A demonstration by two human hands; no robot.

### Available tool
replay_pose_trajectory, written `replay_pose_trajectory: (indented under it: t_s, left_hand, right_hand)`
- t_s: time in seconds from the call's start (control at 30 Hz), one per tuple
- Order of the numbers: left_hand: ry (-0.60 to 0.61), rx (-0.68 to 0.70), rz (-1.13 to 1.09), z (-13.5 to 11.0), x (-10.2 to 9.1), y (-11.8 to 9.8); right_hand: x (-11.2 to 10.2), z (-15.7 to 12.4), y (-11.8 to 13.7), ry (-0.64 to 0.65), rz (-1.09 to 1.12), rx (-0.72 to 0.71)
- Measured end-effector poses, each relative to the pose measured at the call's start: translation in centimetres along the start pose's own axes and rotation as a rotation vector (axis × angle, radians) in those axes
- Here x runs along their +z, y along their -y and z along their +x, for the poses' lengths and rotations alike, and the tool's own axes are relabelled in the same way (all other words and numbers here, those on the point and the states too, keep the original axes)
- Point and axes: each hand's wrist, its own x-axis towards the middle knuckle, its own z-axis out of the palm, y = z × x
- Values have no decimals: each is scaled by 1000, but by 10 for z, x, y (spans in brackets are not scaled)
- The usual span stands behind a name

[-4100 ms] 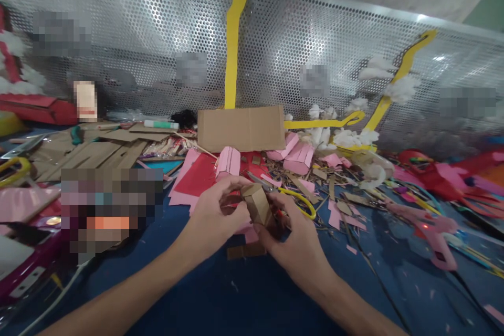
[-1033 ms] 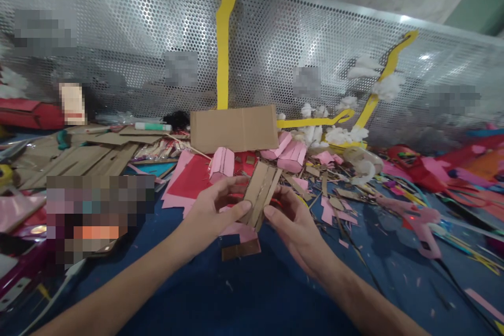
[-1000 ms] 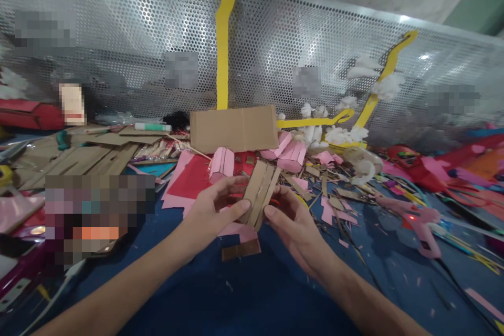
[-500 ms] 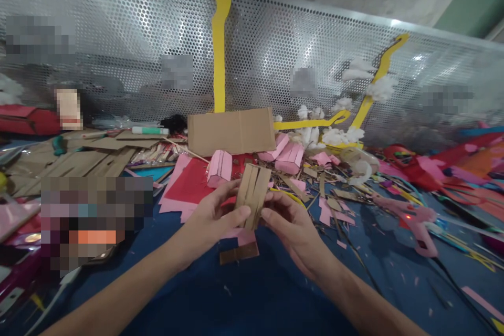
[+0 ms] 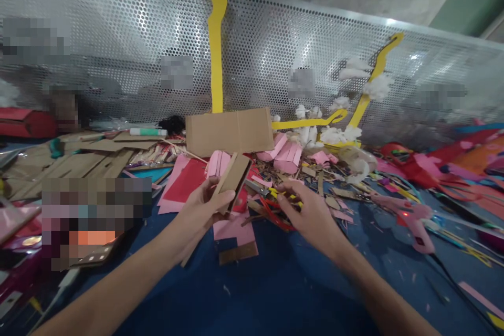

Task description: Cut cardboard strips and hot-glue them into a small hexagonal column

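A folded strip of brown cardboard (image 5: 235,174) is held in my left hand (image 5: 202,207), its thumb pressed along the front face. The piece stands tilted, with a dark gap along its right side. My right hand (image 5: 305,207) is empty, its fingers apart and curved over a tool with yellow handles and a grey metal end (image 5: 258,187). Whether the fingertips touch it I cannot tell. Red-orange handles (image 5: 277,216) lie just below that hand. Under and in front of my hands are pink paper (image 5: 236,228) and a small brown cardboard strip (image 5: 237,253).
A pink glue gun (image 5: 413,215) with a lit red light and trailing cord lies right. Behind stand a cardboard box (image 5: 228,132), yellow cutouts (image 5: 216,52) and a perforated metal screen (image 5: 268,26). Cardboard sheets (image 5: 98,165) and a glue stick (image 5: 148,132) are left; scraps litter the right.
My right hand has let go of the cardboard and moved a little right, over the yellow-handled tool. My left hand has drawn the cardboard left and turned it.
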Motion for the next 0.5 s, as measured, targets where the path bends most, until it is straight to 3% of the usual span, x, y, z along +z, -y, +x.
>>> replay_pose_trajectory:
  t_s: [0.1, 0.2, 0.5]
  left_hand:
    - [1, -113, -184, 0, 3, -7]
    - [-26, -209, -316, 2, 4, -12]
    - [86, -277, -404, 6, -2, -9]
  right_hand:
    - [-16, 5, -21, 97, -254, 58]
    - [-22, 6, -34, 173, -356, 97]
    - [-16, 8, -25, 303, -362, 96]
